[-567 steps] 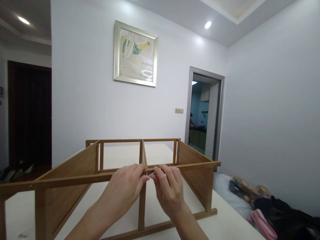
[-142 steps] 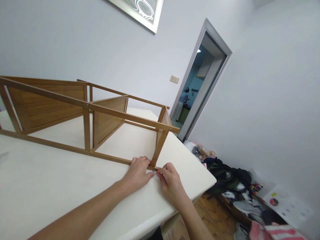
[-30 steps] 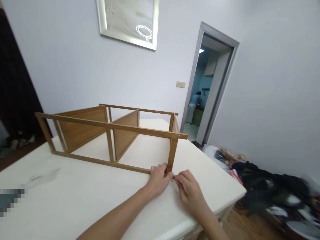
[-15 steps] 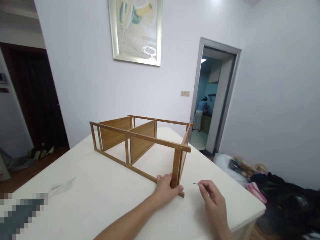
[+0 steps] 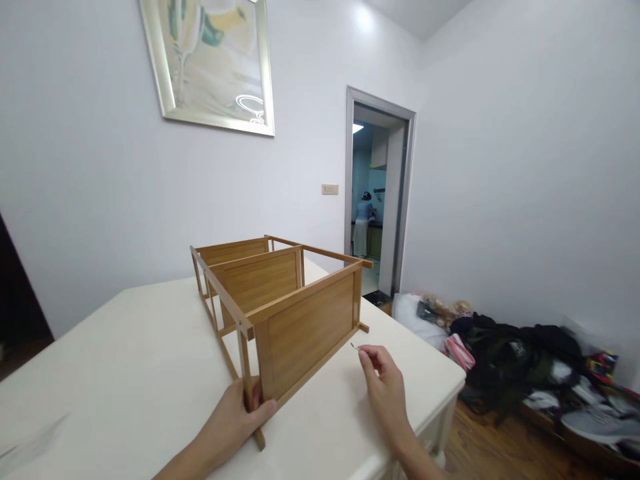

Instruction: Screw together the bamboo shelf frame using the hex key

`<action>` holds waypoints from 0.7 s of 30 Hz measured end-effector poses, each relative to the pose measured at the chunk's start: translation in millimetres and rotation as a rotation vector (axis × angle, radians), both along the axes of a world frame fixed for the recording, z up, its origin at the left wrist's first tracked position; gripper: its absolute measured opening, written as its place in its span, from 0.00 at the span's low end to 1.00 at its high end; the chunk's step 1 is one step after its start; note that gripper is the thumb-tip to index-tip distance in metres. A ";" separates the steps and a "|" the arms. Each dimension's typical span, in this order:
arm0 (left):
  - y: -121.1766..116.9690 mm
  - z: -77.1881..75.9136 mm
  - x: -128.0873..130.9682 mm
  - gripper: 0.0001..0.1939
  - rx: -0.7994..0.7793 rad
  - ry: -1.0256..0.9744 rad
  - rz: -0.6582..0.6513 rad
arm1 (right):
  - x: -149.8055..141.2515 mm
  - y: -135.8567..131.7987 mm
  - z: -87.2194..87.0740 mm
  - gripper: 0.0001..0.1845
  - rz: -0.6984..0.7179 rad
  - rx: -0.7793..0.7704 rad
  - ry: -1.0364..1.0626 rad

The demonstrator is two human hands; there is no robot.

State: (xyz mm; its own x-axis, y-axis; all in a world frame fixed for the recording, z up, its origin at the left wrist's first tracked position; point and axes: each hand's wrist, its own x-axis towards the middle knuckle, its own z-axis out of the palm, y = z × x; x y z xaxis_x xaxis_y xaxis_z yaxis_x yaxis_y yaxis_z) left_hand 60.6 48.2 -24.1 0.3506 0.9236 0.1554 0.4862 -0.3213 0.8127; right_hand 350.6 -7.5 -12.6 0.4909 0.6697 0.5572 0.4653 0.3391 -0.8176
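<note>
A wooden shelf rack (image 5: 310, 313) lies on its side on the white table (image 5: 165, 360), one panel facing me. My left hand (image 5: 235, 413) is closed around the rack's near lower corner, thumb against the panel's bottom edge. To the right of the rack, my right hand (image 5: 385, 380) pinches a small thin metal piece, probably a screw (image 5: 355, 347), between thumb and fingertips. The screw is held just above the tabletop, apart from the rack. Its details are too small to make out.
A clear plastic bag (image 5: 35, 443) lies at the table's left front. Bags and dark clothes (image 5: 520, 360) are piled on the floor at the right, with a grey shoe (image 5: 595, 425). Beyond the doorway (image 5: 380, 187) a person (image 5: 363, 223) stands at a counter.
The rack has turned on the table, so its end panel now faces me. My left hand has moved left with its corner. The view has swung right; my right hand still pinches the small piece.
</note>
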 end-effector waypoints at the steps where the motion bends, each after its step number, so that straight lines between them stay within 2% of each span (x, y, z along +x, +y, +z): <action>1: -1.3 -2.0 -8.9 0.20 -0.001 0.007 0.025 | 0.6 1.6 0.6 0.22 0.016 -0.009 0.007; 7: -2.6 -14.5 -66.7 0.21 -0.003 0.015 0.136 | -5.2 15.7 6.2 0.23 0.149 -0.049 0.009; 11: -2.3 -8.6 -90.9 0.25 -0.033 -0.134 0.206 | -10.0 34.9 12.0 0.24 0.160 -0.012 -0.039; 16: -1.7 1.1 -95.4 0.32 0.025 -0.310 0.339 | 1.0 73.5 21.3 0.26 0.116 0.024 0.037; 21: 0.0 -5.2 -86.6 0.34 0.102 -0.335 0.506 | 2.3 110.9 19.7 0.27 0.133 0.061 0.124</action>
State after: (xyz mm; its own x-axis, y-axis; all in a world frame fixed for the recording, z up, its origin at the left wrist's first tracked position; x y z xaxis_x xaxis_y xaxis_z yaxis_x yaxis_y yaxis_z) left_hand -26.0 48.1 -29.3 -0.2111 0.9372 0.2776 0.3219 -0.2015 0.9251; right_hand 352.9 103.4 7.1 0.4678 0.6998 0.5398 0.3106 0.4417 -0.8417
